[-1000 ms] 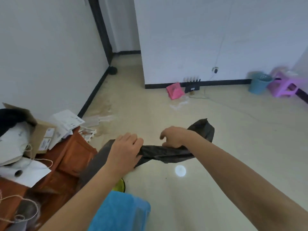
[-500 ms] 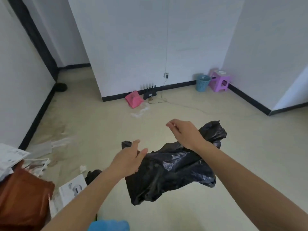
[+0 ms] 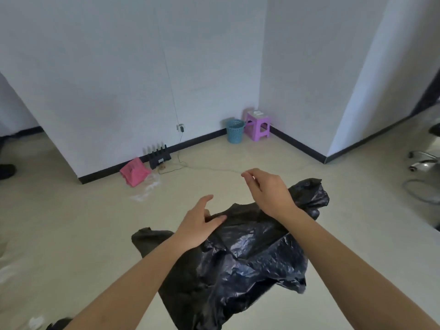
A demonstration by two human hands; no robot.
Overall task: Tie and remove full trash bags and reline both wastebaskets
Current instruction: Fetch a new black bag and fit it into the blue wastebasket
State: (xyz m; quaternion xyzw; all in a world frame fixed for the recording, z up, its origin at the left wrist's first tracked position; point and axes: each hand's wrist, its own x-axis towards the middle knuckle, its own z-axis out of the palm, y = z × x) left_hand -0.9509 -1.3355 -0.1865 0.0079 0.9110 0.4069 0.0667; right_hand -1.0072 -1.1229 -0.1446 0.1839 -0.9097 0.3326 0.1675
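Black trash bag [image 3: 250,253] hanging crumpled just before me, my left hand [image 3: 200,222] reaching forward, thumb pinching its top edge, my right hand [image 3: 269,191] arched above it, curled downward, grip unclear, blue wastebasket [image 3: 235,131] far off beside purple stool [image 3: 258,126]

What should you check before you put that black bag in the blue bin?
1. Left hand holds the bag: ok, its thumb pinches the top edge.
2. Right hand holds the bag: cannot tell, its fingers curl above it.
3. Bag's mouth open: not ok, it hangs crumpled.
4. Blue bin empty and unlined: cannot tell, too far away.
5. Floor to the bin free: ok, only a thin cable crosses it.
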